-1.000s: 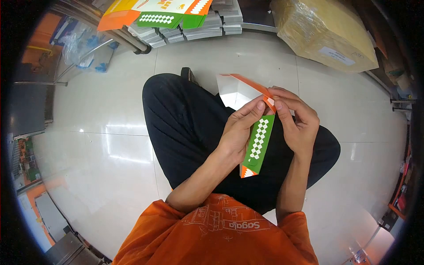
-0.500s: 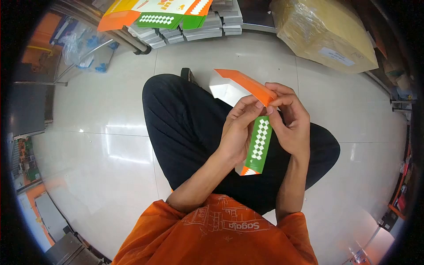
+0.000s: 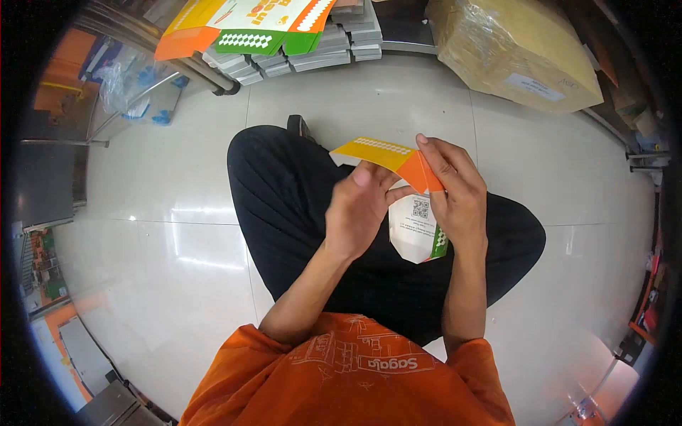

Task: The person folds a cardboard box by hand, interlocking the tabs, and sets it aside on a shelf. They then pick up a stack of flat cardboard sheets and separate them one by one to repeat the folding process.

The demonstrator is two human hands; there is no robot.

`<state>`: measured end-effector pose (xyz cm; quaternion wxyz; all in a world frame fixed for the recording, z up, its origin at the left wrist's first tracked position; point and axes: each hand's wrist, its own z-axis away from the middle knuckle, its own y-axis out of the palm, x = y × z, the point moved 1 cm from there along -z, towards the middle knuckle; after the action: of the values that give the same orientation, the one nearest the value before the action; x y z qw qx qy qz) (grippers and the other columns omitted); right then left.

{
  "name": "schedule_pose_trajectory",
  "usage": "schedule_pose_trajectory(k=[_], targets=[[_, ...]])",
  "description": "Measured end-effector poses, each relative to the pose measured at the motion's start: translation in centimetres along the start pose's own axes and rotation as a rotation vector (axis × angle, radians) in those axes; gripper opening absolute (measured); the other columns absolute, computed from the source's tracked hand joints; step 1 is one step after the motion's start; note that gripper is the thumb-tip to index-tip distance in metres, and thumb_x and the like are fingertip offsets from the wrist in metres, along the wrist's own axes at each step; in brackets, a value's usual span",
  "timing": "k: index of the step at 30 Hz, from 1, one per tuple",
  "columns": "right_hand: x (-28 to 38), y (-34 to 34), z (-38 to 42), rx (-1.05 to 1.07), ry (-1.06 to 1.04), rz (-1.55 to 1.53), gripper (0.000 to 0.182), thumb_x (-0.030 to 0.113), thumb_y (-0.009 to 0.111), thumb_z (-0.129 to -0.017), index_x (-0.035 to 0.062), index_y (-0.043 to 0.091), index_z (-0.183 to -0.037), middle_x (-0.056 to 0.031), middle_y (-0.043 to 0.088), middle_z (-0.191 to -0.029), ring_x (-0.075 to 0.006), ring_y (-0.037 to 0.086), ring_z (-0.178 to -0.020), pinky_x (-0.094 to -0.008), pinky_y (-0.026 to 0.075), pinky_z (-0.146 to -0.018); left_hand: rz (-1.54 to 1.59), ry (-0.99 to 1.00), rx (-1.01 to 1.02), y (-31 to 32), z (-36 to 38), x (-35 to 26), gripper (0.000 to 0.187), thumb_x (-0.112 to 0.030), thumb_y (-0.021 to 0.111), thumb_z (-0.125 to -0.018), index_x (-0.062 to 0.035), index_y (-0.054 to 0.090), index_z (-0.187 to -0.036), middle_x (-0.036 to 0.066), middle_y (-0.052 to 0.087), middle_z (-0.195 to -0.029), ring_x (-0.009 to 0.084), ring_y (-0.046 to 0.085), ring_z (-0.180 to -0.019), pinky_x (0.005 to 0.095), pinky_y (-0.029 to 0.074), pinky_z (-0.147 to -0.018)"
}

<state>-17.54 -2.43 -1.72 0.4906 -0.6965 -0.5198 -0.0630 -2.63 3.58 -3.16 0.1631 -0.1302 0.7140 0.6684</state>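
A partly folded printed cardboard box is up between my hands, above my lap. It has a yellow panel with white diamonds, orange flaps, a white face with a QR code and a green patterned side. My right hand grips its orange corner, fingers over the top and thumb hidden behind. At the yellow panel's lower edge is my left hand, thumb raised and other fingers curled under the panel against the box. Part of its grip is hidden by the panel.
Another flat printed box lies on stacks of grey card at the far side. A large plastic-wrapped carton stands at the back right. Metal legs and a plastic bag are at the back left. Crossed legs rest on the tiled floor.
The box has been turned, so its yellow panel and white QR face now show instead of mainly the green side. My left hand has shifted left, away from the right hand's fingertips.
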Motion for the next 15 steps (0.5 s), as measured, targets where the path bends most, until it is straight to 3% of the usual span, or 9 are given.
schedule_pose_trajectory(k=[2, 3, 4, 7, 12, 15], targets=[[0.3, 0.1, -0.1, -0.03, -0.015, 0.042, 0.056, -0.006, 0.061, -0.072, 0.0119, 0.063, -0.126, -0.0107, 0.064, -0.111, -0.0286, 0.062, -0.098, -0.0378, 0.05, -0.085, -0.428, -0.001, -0.192, 0.8, 0.1, 0.3, 0.03, -0.017, 0.06, -0.094, -0.0014, 0.055, -0.12, 0.012, 0.057, -0.129, 0.021, 0.052, -0.121, 0.0367, 0.042, -0.101], [0.3, 0.2, -0.1, -0.028, -0.022, 0.077, 0.056, -0.005, 0.061, -0.072, 0.0119, 0.063, -0.126, -0.0103, 0.064, -0.111, -0.0285, 0.062, -0.097, -0.0379, 0.05, -0.085, -0.507, 0.038, -0.237, 1.7, -0.2, 0.1, 0.027, -0.006, 0.064, -0.091, 0.0005, 0.058, -0.116, 0.013, 0.062, -0.118, 0.0182, 0.059, -0.111, 0.0303, 0.048, -0.091], [0.2, 0.2, -0.1, -0.027, -0.029, 0.111, 0.056, -0.004, 0.062, -0.072, 0.012, 0.063, -0.126, -0.01, 0.064, -0.111, -0.0284, 0.062, -0.097, -0.038, 0.05, -0.085, -0.504, 0.035, -0.236, 1.7, -0.1, 0.1, 0.027, -0.006, 0.064, -0.091, 0.0005, 0.058, -0.116, 0.013, 0.062, -0.118, 0.0182, 0.059, -0.111, 0.0303, 0.048, -0.091], [-0.4, 0.3, 0.0, -0.01, -0.097, 0.119, 0.056, -0.004, 0.062, -0.071, 0.0128, 0.064, -0.124, -0.0097, 0.064, -0.112, -0.0281, 0.062, -0.099, -0.0382, 0.051, -0.085, -0.36, -0.001, -0.445, 1.6, -0.3, -1.1, 0.014, -0.01, 0.061, -0.095, -0.0006, 0.065, -0.104, 0.009, 0.07, -0.092, 0.0171, 0.069, -0.083, 0.0273, 0.054, -0.072], [-0.9, 0.7, 0.1, 0.012, -0.243, 0.041, 0.051, -0.004, 0.063, -0.069, 0.0086, 0.064, -0.119, -0.0099, 0.065, -0.112, -0.0284, 0.063, -0.102, -0.039, 0.051, -0.087, -0.28, -0.076, -0.394, 1.2, -1.0, -3.4, 0.016, -0.016, 0.059, -0.096, -0.002, 0.065, -0.101, 0.01, 0.07, -0.095, 0.0153, 0.067, -0.086, 0.0269, 0.053, -0.075], [-0.4, 0.8, 0.3, -0.014, -0.175, 0.004, 0.041, -0.005, 0.065, -0.067, 0.0032, 0.063, -0.108, -0.0108, 0.066, -0.111, -0.0298, 0.063, -0.102, -0.0407, 0.051, -0.088, -0.461, 0.031, -0.359, 1.5, -0.7, -1.4, 0.018, -0.019, 0.062, -0.095, -0.0051, 0.063, -0.106, 0.007, 0.067, -0.103, 0.0143, 0.059, -0.103, 0.0267, 0.05, -0.084]])
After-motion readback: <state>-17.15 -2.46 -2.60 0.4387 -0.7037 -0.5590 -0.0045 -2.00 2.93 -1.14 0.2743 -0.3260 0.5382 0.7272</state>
